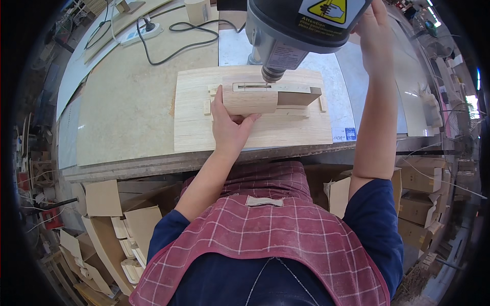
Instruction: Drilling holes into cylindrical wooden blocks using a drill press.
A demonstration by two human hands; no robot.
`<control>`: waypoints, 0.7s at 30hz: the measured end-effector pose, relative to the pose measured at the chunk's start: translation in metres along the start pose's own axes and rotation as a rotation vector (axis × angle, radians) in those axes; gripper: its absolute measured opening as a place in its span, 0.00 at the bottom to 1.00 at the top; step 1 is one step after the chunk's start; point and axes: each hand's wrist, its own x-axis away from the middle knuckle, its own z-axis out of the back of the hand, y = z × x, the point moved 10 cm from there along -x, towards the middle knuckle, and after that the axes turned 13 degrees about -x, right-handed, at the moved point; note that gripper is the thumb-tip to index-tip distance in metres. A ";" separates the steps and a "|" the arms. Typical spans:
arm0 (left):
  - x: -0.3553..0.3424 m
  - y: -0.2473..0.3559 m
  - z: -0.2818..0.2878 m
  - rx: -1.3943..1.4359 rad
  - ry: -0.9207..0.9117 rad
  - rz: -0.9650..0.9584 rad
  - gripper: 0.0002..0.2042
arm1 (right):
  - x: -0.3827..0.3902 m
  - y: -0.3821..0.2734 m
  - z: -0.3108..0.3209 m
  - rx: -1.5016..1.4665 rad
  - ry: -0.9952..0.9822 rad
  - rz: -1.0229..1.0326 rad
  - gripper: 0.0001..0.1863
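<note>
Under the drill press [283, 38], the left hand [228, 126] grips the wooden block [251, 103], seemingly to steady it on a board [286, 133] beneath the chuck [272, 75], while the right hand [375, 24] sits at the drill press's right side, its grip too hidden to tell

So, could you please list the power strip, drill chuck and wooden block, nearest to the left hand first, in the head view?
1. Wooden block: touching the left hand.
2. Drill chuck: ahead, rightward.
3. Power strip: far ahead, leftward.
</note>
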 end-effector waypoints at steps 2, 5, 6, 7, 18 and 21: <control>0.000 0.010 -0.002 -0.016 -0.010 -0.025 0.46 | 0.001 -0.008 0.012 0.003 0.028 0.012 0.16; -0.001 0.009 -0.004 0.034 -0.005 -0.092 0.45 | -0.011 -0.004 0.018 0.110 -0.031 -0.119 0.19; -0.001 0.007 -0.006 0.107 -0.002 -0.140 0.45 | -0.014 -0.005 0.015 0.109 -0.031 -0.123 0.19; -0.002 0.003 -0.007 0.101 0.003 -0.135 0.45 | -0.017 -0.003 0.012 0.125 -0.006 -0.160 0.19; 0.001 0.018 -0.036 -0.041 -0.078 -0.167 0.42 | -0.031 -0.011 -0.004 0.296 -0.123 -0.145 0.15; 0.001 0.021 -0.038 -0.063 -0.093 -0.137 0.43 | -0.017 -0.025 -0.006 0.135 -0.123 -0.153 0.15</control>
